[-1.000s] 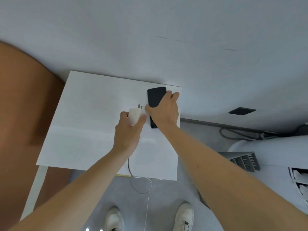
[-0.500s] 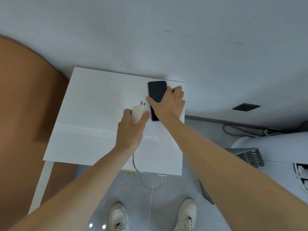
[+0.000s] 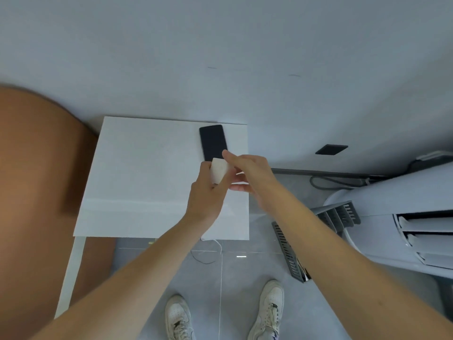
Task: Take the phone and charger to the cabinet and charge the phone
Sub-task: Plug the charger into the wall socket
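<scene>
The black phone (image 3: 212, 141) lies flat, screen up, at the far right of the white table (image 3: 147, 173). My left hand (image 3: 208, 192) is shut on the white charger block (image 3: 220, 171), held just above the table in front of the phone. Its thin white cable (image 3: 212, 242) hangs over the table's near edge. My right hand (image 3: 252, 176) is off the phone and right beside the charger. Its thumb reaches to the block's top corner and its fingers are spread beneath; it grips nothing that I can make out.
A brown rounded surface (image 3: 36, 192) fills the left side against the table. A white floor-standing appliance (image 3: 404, 217) and a grey slotted rack (image 3: 291, 253) stand at the right. A black wall outlet (image 3: 331, 149) and dark cables (image 3: 331, 184) sit near the floor.
My right hand has lifted off the phone and come back to the charger. My left hand has raised and turned the charger toward it. The phone has stayed on the table.
</scene>
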Available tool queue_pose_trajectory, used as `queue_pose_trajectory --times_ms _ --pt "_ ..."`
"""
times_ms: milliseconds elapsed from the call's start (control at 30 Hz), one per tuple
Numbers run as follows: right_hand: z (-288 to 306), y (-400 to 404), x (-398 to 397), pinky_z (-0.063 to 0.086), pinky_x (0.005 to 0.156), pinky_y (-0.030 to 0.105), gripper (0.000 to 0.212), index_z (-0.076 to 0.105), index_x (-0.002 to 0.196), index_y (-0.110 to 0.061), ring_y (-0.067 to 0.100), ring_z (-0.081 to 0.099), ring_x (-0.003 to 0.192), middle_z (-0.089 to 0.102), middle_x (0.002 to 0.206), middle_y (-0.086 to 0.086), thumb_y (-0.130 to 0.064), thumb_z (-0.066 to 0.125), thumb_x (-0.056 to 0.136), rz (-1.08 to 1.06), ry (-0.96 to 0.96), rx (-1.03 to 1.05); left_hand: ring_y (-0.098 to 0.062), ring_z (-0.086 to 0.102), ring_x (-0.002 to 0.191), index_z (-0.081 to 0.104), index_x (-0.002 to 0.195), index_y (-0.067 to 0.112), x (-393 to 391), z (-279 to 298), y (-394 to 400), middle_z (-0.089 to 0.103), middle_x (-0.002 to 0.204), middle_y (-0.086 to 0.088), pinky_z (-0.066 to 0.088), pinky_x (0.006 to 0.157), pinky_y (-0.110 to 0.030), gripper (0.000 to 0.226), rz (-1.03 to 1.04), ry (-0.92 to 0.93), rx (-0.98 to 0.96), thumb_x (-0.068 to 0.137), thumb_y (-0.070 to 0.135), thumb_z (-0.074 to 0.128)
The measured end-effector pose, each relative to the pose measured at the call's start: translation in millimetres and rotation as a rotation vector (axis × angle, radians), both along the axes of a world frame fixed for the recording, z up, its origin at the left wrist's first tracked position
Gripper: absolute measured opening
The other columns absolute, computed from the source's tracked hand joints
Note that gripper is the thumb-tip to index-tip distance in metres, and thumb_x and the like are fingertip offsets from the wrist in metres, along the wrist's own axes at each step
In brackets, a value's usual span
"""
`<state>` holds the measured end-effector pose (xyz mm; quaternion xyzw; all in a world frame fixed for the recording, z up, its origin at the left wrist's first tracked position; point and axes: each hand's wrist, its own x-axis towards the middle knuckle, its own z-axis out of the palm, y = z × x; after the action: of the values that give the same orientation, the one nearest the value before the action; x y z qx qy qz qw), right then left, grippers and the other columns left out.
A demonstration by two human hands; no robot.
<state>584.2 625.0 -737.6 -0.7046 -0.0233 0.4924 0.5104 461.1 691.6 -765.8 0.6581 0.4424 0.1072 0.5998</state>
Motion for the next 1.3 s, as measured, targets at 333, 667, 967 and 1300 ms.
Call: queue_pose_trajectory --times_ms 333,667,967,1300 --pt "7.6 -32.8 10.9 0.069 0.076 0.043 0.035 0.062 0.081 -0.007 0.028 0.082 0.086 0.079 0.1 0.024 -0.029 0.088 0.084 -0.094 -0.233 -0.118 0.004 0.057 0.061 0.054 0.119 0.024 9.1 -1.5 -30.5 0.064 0.086 0.009 0.042 0.051 -0.013 0.048 -0.173 0.024 0.044 0.088 0.055 0.074" --pt "-33.1 -81.8 93.2 0.068 0.075 0.044 0.025 0.054 0.081 -0.008 0.037 0.078 0.097 0.07 0.107 0.022 -0.015 0.072 0.095 -0.426 -0.21 -0.089 -0.006 0.04 0.046 0.071 0.069 0.013 -21.4 -25.0 -22.8 0.047 0.048 0.012 0.033 0.048 -0.015 0.038 -0.237 0.141 0.172 0.09 0.044 0.075" --pt "-86.3 -159.1 178.3 0.052 0.044 0.026 0.03 0.048 0.115 -0.009 0.023 0.068 0.056 0.062 0.12 0.019 -0.02 0.067 0.095 -0.41 -0.442 -0.259 -0.005 0.045 0.046 0.068 0.066 0.014 -30.3 -68.0 10.3 0.052 0.049 0.012 0.03 0.044 -0.011 0.03 -0.239 0.203 0.349 0.088 0.028 0.081" --pt "-178.2 -214.3 221.5 0.045 0.075 0.035 0.042 0.057 0.128 -0.004 0.026 0.057 0.093 0.058 0.13 0.018 -0.028 0.069 0.096 -0.337 -0.841 -0.492 -0.009 0.023 0.041 0.069 0.074 0.01 13.4 -97.8 65.2 0.034 0.045 0.008 0.018 0.041 -0.013 0.03 -0.206 0.02 0.201 0.084 0.034 0.084"
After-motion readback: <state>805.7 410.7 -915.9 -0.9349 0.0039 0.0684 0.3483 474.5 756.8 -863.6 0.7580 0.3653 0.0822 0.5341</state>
